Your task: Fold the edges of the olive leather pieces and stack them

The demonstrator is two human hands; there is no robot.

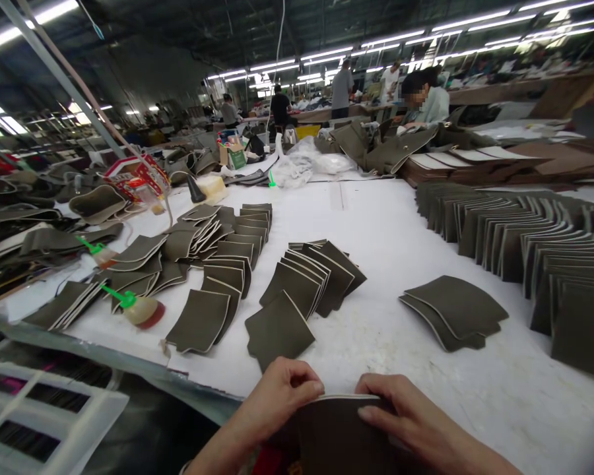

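Matt olive fabric pcs (280,330) w/ pale edging; white matt tabletop (386,218).

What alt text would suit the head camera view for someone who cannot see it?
Two hands, left hand and right hand, grip a dark fabric piece at its top edge over a white table. Fanned rows of similar pieces and a glue bottle lie beyond.

Olive-green leather pieces (297,290) edged in cream fan across my white table (386,218); glue bottles (141,310) show green caps and dark red bases.
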